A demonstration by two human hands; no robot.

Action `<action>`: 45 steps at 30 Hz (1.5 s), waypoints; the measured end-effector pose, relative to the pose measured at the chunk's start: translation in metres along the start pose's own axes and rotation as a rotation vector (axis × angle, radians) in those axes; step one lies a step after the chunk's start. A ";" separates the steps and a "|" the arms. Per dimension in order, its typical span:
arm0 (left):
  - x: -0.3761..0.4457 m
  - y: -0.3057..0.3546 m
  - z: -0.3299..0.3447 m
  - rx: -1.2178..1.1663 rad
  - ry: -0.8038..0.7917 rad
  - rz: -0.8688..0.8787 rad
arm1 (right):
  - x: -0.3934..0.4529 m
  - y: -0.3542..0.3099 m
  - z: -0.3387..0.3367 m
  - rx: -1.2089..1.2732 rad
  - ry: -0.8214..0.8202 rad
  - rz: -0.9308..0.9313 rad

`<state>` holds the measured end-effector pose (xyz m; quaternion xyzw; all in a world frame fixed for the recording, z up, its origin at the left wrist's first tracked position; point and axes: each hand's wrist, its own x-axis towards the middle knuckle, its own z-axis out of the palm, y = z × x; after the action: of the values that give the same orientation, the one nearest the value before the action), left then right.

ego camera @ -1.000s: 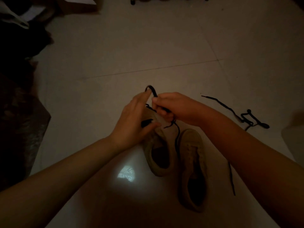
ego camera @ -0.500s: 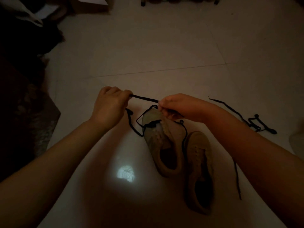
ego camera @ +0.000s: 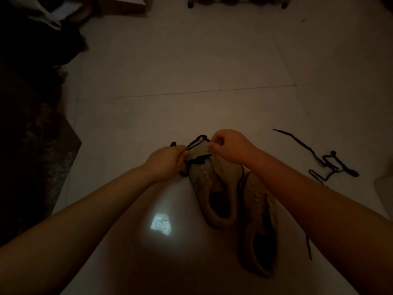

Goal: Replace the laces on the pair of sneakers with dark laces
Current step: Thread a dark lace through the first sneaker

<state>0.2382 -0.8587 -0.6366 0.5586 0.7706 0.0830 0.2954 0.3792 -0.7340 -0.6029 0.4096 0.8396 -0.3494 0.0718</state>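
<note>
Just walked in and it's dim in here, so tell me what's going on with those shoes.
A person is lacing a sneaker on the floor. Both hands work at the toe end of the left sneaker: the left hand and the right hand each pinch the dark lace, which loops between them above the toe. The other sneaker lies beside it, seemingly unlaced. A second dark lace lies loose on the floor to the right.

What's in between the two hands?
Between the left hand and right hand, the head view shows a dark lace looping over the sneaker toe.
</note>
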 end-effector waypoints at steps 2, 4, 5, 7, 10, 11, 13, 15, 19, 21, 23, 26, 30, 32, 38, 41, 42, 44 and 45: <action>-0.008 0.000 0.006 -0.020 -0.046 0.010 | -0.006 0.009 0.013 -0.056 -0.011 0.042; -0.015 0.005 0.016 0.022 -0.131 0.043 | -0.013 0.008 0.029 -0.084 -0.036 0.074; -0.016 0.007 0.022 0.024 -0.140 0.043 | -0.014 0.004 0.035 -0.089 -0.044 0.088; -0.013 0.008 0.030 -0.015 -0.093 -0.008 | -0.011 -0.003 0.043 -0.126 -0.078 0.135; -0.005 0.007 0.034 -0.093 0.019 -0.101 | -0.004 -0.009 0.046 -0.194 -0.147 0.165; -0.004 0.007 0.034 -0.140 0.042 -0.123 | -0.003 -0.009 0.047 -0.215 -0.143 0.156; -0.002 0.006 0.034 -0.210 0.069 -0.153 | -0.004 -0.005 0.051 -0.191 -0.059 0.095; -0.003 0.006 0.036 -0.240 0.084 -0.147 | -0.006 0.000 0.054 -0.108 0.031 0.026; -0.007 0.004 0.040 -0.348 0.173 -0.085 | -0.009 0.007 0.061 0.091 0.189 -0.016; -0.005 0.002 0.041 -0.448 0.225 -0.144 | -0.011 0.011 0.063 0.169 0.217 -0.016; -0.004 -0.001 0.043 -0.509 0.266 -0.168 | -0.013 0.014 0.060 0.207 0.196 0.011; -0.005 -0.003 0.045 -0.474 0.262 -0.180 | -0.011 0.015 0.056 0.187 0.155 0.088; -0.007 0.000 0.046 -0.338 0.269 -0.266 | -0.012 0.008 0.053 0.125 0.124 0.125; -0.009 0.003 0.044 -0.249 0.283 -0.275 | -0.012 0.002 0.050 0.070 0.099 0.130; -0.010 0.004 0.046 -0.284 0.310 -0.247 | -0.006 -0.014 0.060 0.022 -0.109 0.307; -0.008 0.003 0.049 -0.337 0.278 -0.180 | -0.005 -0.011 0.062 0.047 -0.107 0.322; -0.009 0.004 0.049 -0.340 0.278 -0.170 | -0.005 -0.010 0.060 0.047 -0.114 0.307; -0.011 0.004 0.049 -0.310 0.305 -0.169 | -0.007 -0.006 0.055 0.064 -0.119 0.259; -0.012 0.005 0.049 -0.269 0.314 -0.171 | -0.007 -0.005 0.054 0.081 -0.111 0.248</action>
<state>0.2714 -0.8777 -0.6702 0.4269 0.8338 0.2454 0.2495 0.3716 -0.7754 -0.6373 0.4928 0.7625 -0.3935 0.1444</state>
